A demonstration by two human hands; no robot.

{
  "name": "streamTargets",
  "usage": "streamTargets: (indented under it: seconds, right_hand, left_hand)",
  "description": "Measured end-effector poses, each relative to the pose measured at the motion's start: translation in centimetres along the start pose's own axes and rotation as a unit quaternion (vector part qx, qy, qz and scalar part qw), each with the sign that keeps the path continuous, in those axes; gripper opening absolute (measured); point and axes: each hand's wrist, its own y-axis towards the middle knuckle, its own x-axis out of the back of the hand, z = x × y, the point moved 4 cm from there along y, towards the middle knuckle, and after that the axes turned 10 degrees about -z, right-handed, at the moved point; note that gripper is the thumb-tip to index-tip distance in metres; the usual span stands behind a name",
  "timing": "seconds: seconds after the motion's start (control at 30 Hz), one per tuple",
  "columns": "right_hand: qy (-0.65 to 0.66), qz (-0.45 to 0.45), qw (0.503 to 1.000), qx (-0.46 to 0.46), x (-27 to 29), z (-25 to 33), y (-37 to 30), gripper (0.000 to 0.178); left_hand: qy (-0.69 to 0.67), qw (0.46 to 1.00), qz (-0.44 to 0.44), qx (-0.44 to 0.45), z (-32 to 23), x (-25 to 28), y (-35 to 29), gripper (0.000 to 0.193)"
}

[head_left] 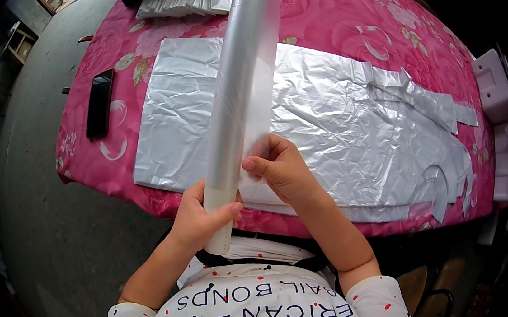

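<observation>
A long roll of translucent plastic film (pixel 231 98) stands tilted in front of me, its far end leaning away over the table. My left hand (pixel 199 218) is closed around the roll near its lower end, thumb across the front. A pale core end (pixel 218 244) sticks out below that hand. Along the roll's right side hangs a loose flap of film (pixel 262 89). My right hand (pixel 282 171) pinches the flap's lower edge between thumb and fingers. Under the roll lies a flat stack of shiny silvery-white plastic bags (pixel 338 130), creased, with cut handle shapes at the right end.
A pink flowered cloth (pixel 337 5) covers the table. A black phone (pixel 100 104) lies at its left edge. More folded plastic bags (pixel 183 0) are piled at the back. Pink plastic containers (pixel 495 90) stand beyond the right edge. Grey floor (pixel 41 157) shows on the left.
</observation>
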Motion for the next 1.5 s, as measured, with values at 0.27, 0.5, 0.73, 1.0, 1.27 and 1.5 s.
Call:
streamTargets:
  seconds: [0.27,0.5,0.73,1.0,1.27,1.5]
  right_hand:
    - [0.047,0.048,0.997,-0.032,0.0,-1.2,0.0,0.031]
    - [-0.025,0.110,0.994,-0.007,-1.6,1.8,-1.8,0.043]
    - [-0.098,0.122,0.986,0.056,-1.6,2.0,-2.4,0.033]
    - [-0.253,-0.039,0.966,0.036,-0.8,-2.1,-2.9,0.040]
    - [-0.288,-0.097,0.953,-0.012,4.7,2.4,-0.3,0.050]
    - [-0.262,-0.193,0.945,0.042,11.4,8.9,2.7,0.038]
  left_hand:
    - [-0.080,0.991,0.102,0.043,0.4,-0.6,0.0,0.045]
    - [-0.202,0.936,0.268,0.109,1.3,-1.3,0.0,0.068]
    - [-0.363,0.823,0.394,0.191,3.3,-1.9,-0.1,0.062]
    - [0.002,0.998,0.058,0.014,1.4,0.7,2.1,0.070]
    - [0.226,0.968,0.084,0.076,2.0,4.6,-1.5,0.057]
    - [0.250,0.960,0.066,0.112,3.7,6.6,-3.9,0.042]
